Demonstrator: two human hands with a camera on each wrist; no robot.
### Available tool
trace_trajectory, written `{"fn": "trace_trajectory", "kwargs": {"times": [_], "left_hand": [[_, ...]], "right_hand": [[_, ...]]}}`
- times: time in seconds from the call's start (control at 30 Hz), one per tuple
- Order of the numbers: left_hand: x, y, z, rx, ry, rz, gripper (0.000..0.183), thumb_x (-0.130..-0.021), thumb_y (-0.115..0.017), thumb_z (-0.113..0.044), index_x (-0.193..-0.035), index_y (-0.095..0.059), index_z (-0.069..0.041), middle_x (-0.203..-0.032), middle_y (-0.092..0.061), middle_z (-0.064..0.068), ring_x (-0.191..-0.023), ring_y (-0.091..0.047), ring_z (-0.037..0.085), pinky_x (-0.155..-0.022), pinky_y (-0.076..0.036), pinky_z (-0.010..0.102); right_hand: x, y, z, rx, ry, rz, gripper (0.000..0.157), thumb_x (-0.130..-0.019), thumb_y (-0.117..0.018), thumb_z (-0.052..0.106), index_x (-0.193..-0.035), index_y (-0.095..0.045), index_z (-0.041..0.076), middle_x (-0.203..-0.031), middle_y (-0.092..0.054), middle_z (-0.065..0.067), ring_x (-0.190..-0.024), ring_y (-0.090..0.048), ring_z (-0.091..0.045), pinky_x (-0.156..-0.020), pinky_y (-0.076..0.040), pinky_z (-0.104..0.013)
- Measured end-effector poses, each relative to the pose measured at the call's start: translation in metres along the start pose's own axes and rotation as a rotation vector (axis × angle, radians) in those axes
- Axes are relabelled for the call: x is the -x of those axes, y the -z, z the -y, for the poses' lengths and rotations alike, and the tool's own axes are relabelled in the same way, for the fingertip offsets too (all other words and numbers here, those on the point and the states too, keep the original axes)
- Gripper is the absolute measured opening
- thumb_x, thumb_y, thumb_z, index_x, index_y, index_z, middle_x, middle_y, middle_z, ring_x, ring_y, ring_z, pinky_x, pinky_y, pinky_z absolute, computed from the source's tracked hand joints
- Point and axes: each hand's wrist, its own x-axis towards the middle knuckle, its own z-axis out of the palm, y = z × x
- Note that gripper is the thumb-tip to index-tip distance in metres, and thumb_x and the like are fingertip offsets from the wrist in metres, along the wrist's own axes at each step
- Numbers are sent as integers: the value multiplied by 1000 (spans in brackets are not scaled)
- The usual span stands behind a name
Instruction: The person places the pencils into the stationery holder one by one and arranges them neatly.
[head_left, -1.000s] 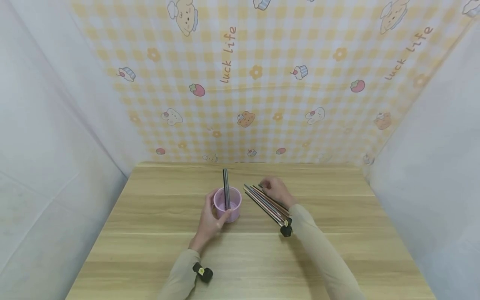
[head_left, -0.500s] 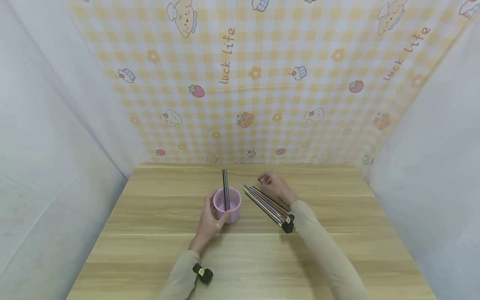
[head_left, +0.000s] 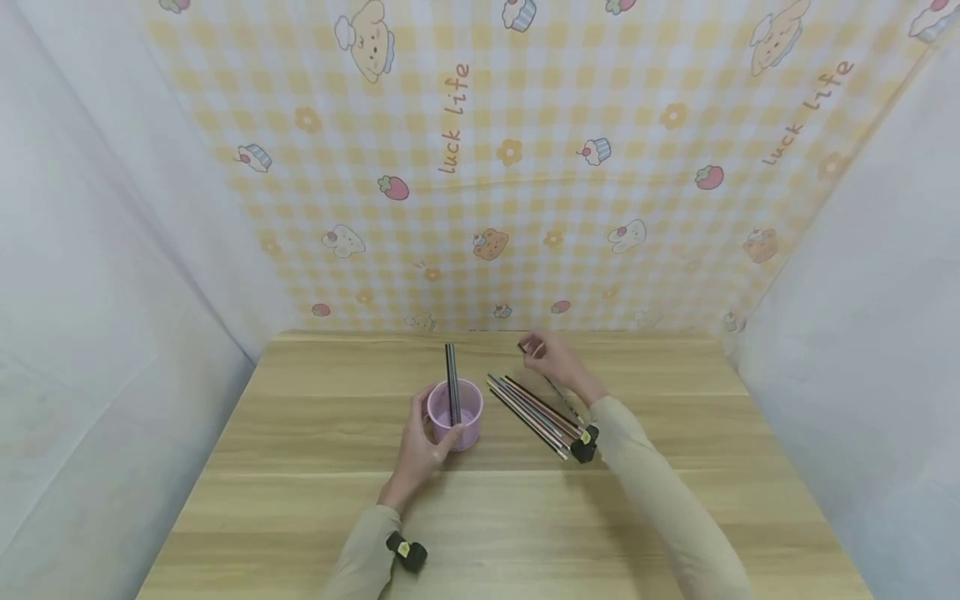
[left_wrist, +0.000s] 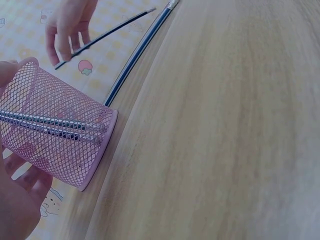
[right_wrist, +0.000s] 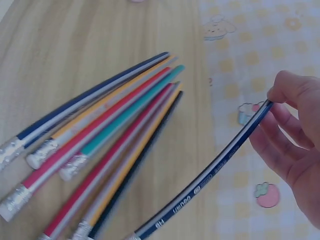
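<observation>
My left hand (head_left: 417, 452) grips a pink mesh pen cup (head_left: 471, 435), thumb on its near side and fingers around the left. In the left wrist view the cup (left_wrist: 55, 130) shows two dark pencils (left_wrist: 50, 126) standing inside it. My right hand (head_left: 558, 362) pinches a dark blue pencil (right_wrist: 212, 167) near one end. That pencil is raised off the table and slants down toward its eraser end, right of the pile. Beside it, several loose pencils (right_wrist: 107, 122) in blue, yellow, red, green and black lie fanned out on the wood.
The wooden table (head_left: 480, 533) extends around the cup and pencils. Behind its far edge hangs a yellow checked cloth (head_left: 495, 200) with cartoon prints. White sheets (head_left: 112, 292) close off both sides. A small black camera (head_left: 407, 552) is strapped to each wrist.
My right hand has drawn one pencil out of the pile, moving slightly away and to the right, and lifted it. The left hand keeps its grip on the pen cup.
</observation>
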Motion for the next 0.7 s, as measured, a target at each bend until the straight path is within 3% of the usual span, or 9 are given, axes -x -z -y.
{"fn": "trace_trajectory", "kwargs": {"times": [0.23,0.47,0.7], "left_hand": [[0,0,1,-3,-4,4,82,-85,-78,-3,-149,-29,14,-147,-43,37,-136,-45,53,-117,-36,63],[-3,-3,34,-11,4,-15,85,-85,-77,0,-152,-27,8,-150,-42,34,-138,-44,51,-118,-35,62],[-3,-2,40,-5,0,-25,83,-84,-81,-7,-151,-32,-3,-149,-47,24,-137,-48,43,-118,-39,57]], "right_hand": [[0,12,16,-12,53,-96,30,-87,-65,5,-117,-65,3,-100,-70,-11,-90,-70,-28,-77,-62,-38],[-2,18,29,-92,92,-145,29,-89,-62,2,-118,-63,0,-104,-67,-15,-92,-69,-30,-78,-62,-39],[-2,21,41,-187,106,-185,26,-92,-63,0,-118,-61,1,-106,-65,-15,-93,-68,-29,-69,-62,-28]]}}
